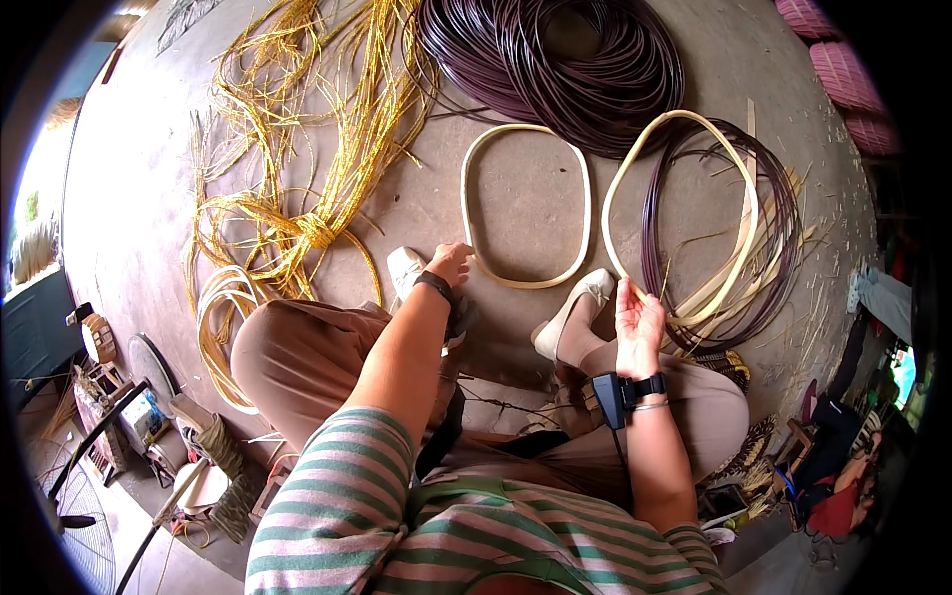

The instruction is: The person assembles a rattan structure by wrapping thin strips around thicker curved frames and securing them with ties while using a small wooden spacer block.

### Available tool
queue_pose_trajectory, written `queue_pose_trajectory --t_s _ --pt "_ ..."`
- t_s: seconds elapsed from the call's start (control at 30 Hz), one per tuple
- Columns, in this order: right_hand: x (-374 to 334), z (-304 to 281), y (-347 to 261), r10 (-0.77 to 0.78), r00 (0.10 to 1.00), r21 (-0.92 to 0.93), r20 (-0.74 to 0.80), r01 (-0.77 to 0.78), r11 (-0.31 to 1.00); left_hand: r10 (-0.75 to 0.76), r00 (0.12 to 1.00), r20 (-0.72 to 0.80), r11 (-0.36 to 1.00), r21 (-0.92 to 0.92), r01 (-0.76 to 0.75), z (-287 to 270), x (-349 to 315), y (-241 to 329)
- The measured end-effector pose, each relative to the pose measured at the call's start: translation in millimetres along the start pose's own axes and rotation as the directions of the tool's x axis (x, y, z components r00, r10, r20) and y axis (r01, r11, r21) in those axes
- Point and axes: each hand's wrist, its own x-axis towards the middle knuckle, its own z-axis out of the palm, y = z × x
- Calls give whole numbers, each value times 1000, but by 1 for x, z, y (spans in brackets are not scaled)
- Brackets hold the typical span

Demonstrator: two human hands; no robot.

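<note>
My left hand [452, 263] reaches forward, fingers curled, with its fingertips at the lower left side of a pale rounded-rectangular cane hoop [589, 213]. My right hand [641, 315] is turned partly palm up. Its thumb and fingers pinch the lower left part of a second pale cane hoop [609, 208], which overlaps a loose ring of dark brown strands [650, 233] and some flat pale strips [751, 183]. Whether either hoop is lifted off the floor is hard to tell.
A large coil of dark brown strand [615, 74] lies at the far middle. Tangled golden cords [347, 164] spread across the far left. Beside my left knee are coiled pale canes [213, 337]. A fan [79, 531] stands at lower left; pink bundles [848, 74] sit far right.
</note>
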Motion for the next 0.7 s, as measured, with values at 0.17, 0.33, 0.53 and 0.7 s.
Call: queue_pose_trajectory --t_s 0.17,0.33,0.53,0.7 --pt "-1 -1 -10 -42 999 35 -6 42 998 -2 1000 2 999 32 2 27 -32 13" --pt "0 -3 -3 -30 997 49 70 27 998 126 987 97 980 145 -140 19 6 -2" --pt "-7 0 -4 -63 997 67 33 60 996 98 963 252 989 -132 -66 36 -6 3" --pt "-15 1 6 -104 994 -59 40 106 993 374 927 -36 786 542 -296 33 -27 24"
